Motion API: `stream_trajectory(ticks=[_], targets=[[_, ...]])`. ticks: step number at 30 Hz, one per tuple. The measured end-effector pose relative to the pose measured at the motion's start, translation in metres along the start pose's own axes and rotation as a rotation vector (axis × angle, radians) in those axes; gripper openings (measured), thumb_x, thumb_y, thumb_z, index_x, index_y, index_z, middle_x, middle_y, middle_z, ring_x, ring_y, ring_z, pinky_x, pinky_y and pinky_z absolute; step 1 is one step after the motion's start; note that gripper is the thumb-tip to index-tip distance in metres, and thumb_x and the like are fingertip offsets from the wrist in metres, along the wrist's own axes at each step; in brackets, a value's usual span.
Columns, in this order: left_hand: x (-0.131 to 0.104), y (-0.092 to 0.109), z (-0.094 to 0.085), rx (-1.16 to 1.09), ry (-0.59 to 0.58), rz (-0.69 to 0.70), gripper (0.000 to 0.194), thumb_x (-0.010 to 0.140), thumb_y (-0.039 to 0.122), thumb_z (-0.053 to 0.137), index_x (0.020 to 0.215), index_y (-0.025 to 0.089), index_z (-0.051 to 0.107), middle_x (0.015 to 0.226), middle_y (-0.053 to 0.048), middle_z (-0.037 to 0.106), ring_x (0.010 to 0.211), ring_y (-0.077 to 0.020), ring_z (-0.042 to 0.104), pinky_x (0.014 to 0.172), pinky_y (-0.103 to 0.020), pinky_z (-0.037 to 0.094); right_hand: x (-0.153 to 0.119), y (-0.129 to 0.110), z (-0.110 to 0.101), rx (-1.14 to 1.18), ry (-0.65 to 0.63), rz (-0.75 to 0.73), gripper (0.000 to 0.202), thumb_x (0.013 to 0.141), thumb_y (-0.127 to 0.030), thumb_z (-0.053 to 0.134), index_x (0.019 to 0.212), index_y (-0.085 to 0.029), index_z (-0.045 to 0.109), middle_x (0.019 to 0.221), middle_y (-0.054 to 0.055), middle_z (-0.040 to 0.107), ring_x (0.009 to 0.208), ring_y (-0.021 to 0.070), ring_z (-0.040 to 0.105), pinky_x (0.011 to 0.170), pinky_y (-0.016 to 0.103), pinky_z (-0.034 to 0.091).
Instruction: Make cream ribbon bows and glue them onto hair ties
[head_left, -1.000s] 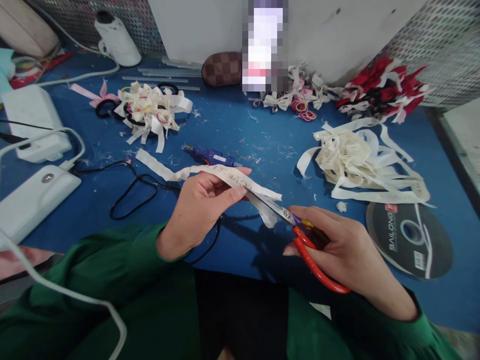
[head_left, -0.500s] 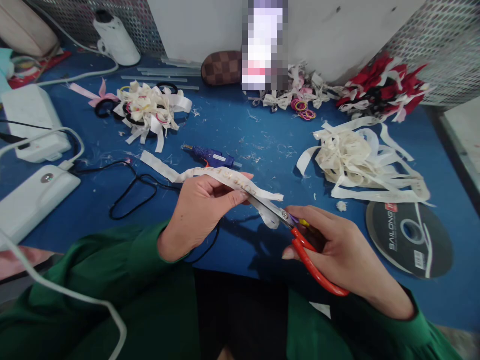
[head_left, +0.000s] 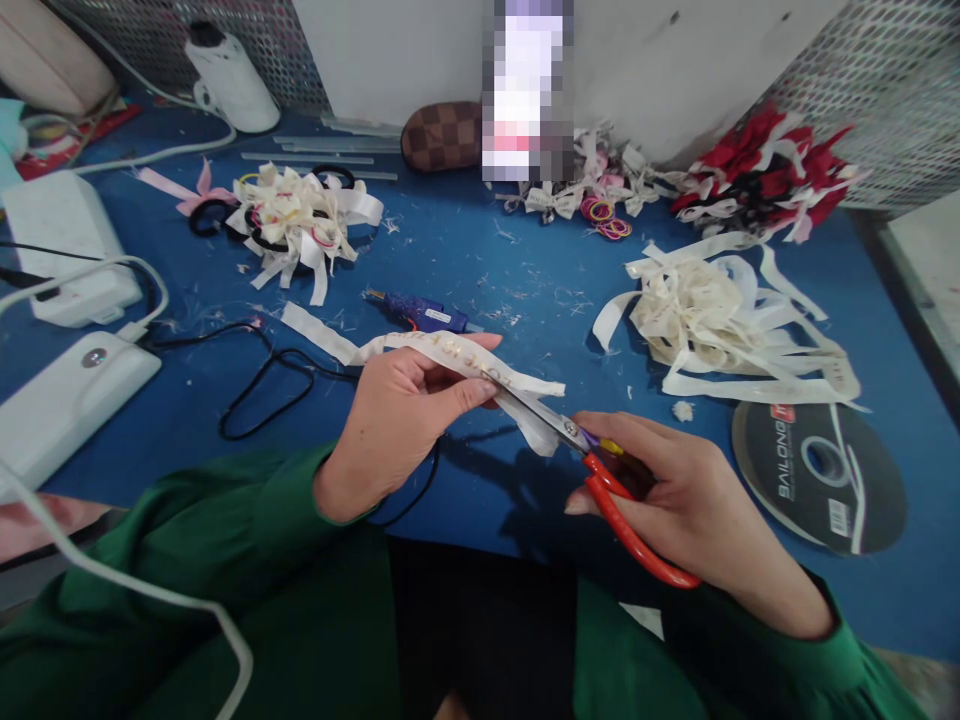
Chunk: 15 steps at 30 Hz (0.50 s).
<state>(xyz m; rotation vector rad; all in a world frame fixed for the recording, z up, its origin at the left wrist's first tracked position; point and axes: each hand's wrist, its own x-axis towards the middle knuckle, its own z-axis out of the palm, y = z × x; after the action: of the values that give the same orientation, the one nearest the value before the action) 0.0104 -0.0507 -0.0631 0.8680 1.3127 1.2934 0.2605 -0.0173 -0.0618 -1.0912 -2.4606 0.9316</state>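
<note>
Pinched between the thumb and fingers of my left hand point(head_left: 409, 420) is a cream ribbon point(head_left: 431, 345) with gold lettering. One end of it trails to the upper left, and the other end sticks out to the right above the blades. My right hand point(head_left: 667, 480) grips red-handled scissors point(head_left: 626, 520). Their blades lie along the ribbon, with the tips at my left thumb. A loose ribbon tail hangs below the blades. Just beyond my left hand, a blue glue gun point(head_left: 424, 312) lies on the blue table point(head_left: 480, 250).
At right are a heap of cream ribbons point(head_left: 697, 310) and a black ribbon spool point(head_left: 817, 475). Ribbon bows point(head_left: 296, 215) lie at back left, red bows point(head_left: 765, 175) at back right. White power boxes point(head_left: 82, 390) and a black cord point(head_left: 270, 390) occupy the left.
Both hands, the ribbon and the scissors stay almost in place. The scissors and ribbon show only a very slight shift.
</note>
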Motion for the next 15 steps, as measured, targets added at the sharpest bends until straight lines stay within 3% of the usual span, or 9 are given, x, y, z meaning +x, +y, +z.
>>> stream_trajectory(ticks=[15], targets=[[-0.0001, -0.0022, 0.0000, 0.009, -0.072, -0.019, 0.029, 0.078, 0.018, 0.081, 0.106, 0.023, 0.078, 0.087, 0.002, 0.080, 0.082, -0.0161, 0.076, 0.078, -0.024, 0.064, 0.0024, -0.0032, 0.0012, 0.051, -0.028, 0.035, 0.042, 0.082, -0.038, 0.077, 0.119, -0.023, 0.065, 0.093, 0.002, 0.070, 0.060, 0.0121, 0.061, 0.053, 0.023, 0.049]])
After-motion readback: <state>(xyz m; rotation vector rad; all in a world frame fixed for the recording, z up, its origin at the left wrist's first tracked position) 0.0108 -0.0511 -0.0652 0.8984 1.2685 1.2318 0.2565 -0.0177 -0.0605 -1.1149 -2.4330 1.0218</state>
